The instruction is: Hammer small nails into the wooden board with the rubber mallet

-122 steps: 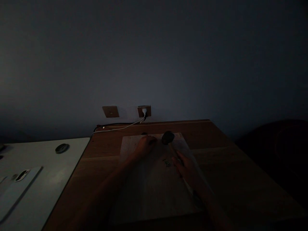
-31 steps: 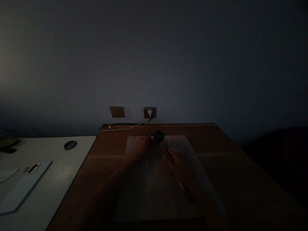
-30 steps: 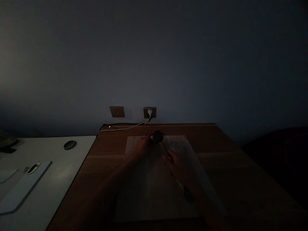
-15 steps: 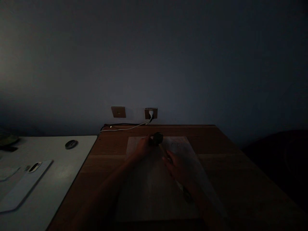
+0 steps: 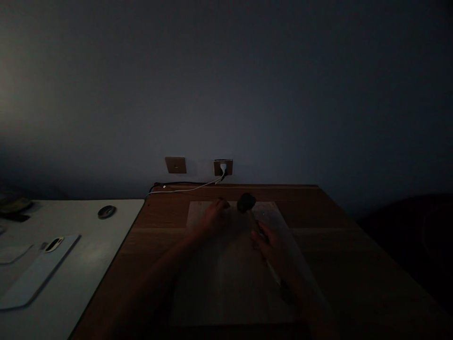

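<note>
A dark-headed mallet (image 5: 247,203) with a paler handle is in my right hand (image 5: 271,245), whose fingers wrap round the handle. Its head is raised at the far part of a pale rectangular board (image 5: 230,283), right of my left hand and apart from it. My left hand (image 5: 215,217) is near the board's far edge with its fingers curled together. Something small and dark shows at those fingertips, too dim to name. The mallet's lower end runs down beside my right forearm and is hard to make out.
Beneath the board is a wooden table (image 5: 148,241) against the wall. A white cable (image 5: 187,190) runs from a plugged wall socket (image 5: 228,168) along its back. On the white table at left lie a phone-like white slab (image 5: 46,269) and a round dark object (image 5: 106,212).
The mallet head has moved right, away from my left hand, and my right hand has shifted right with it. My left hand has moved slightly to the right.
</note>
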Tool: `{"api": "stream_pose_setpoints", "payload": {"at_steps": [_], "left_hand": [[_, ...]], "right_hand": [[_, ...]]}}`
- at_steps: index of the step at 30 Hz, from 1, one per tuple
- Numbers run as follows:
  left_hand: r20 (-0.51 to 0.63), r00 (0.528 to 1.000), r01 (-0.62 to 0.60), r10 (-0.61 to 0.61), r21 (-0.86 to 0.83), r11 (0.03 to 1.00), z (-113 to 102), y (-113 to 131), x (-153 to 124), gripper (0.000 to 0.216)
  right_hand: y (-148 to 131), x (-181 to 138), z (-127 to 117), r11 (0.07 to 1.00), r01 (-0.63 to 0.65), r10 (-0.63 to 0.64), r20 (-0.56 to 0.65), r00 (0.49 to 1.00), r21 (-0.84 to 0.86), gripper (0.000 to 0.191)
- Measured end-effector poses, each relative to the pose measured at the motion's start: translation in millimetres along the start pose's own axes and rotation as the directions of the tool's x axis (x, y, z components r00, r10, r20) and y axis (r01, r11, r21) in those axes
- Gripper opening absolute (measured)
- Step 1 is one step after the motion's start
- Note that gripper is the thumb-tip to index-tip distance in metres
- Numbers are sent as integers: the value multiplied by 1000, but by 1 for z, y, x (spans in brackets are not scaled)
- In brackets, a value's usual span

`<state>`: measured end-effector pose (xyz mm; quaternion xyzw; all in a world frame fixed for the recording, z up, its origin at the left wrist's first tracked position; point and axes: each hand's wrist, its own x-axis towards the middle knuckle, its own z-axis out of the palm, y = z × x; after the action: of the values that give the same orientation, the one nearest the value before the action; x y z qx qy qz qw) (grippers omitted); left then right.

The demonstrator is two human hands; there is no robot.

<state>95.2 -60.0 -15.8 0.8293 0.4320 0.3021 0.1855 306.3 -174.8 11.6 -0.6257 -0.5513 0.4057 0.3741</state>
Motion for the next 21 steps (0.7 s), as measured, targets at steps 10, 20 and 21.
{"api": "stream_pose_setpoints", "payload": {"at_steps": [10,20,21], "left_hand": [[435,682,-728,588,319,607,27,69,-11,11],[221,878,-474,424,284,833,10,43,-4,19],[131,938,-342,320,224,912,3,33,-2,21]], "right_hand": [[24,-11,-28,985,-143,157,-167,973,93,54],[18,-19,-20,995,-102,102,-155,983,11,62],[20,-19,-19,995,-102,104,-153,983,25,60]]}}
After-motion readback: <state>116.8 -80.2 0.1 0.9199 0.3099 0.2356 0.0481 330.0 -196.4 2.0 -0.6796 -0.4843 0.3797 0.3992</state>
